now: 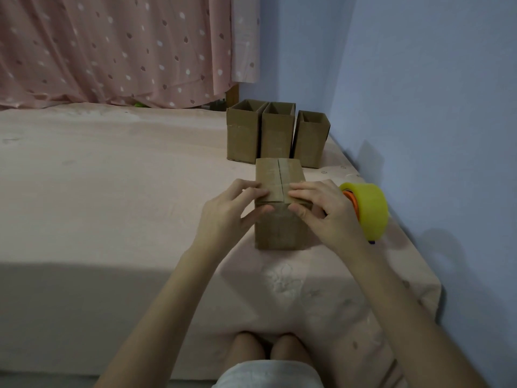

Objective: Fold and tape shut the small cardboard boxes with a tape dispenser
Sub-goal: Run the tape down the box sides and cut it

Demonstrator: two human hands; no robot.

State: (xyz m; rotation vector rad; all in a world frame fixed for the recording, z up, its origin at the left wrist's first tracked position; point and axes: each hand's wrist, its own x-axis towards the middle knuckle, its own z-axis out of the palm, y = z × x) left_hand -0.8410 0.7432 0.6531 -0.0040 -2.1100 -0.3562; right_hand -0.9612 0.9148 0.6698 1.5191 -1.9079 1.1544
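A small brown cardboard box (275,175) stands on the pink bed in front of me, its two top flaps folded down and meeting at a centre seam. My left hand (226,211) presses the left flap near the front edge, thumb against the front face. My right hand (321,211) holds down the right flap the same way. A tape dispenser (369,211) with a yellow tape roll and an orange core lies just right of my right hand, untouched.
Three open-topped cardboard boxes (277,130) stand in a row behind the folded one, near the blue wall (433,107). A pink dotted curtain (117,49) hangs at the back. The bed's right edge (414,247) runs along the wall. My knees (268,348) show below.
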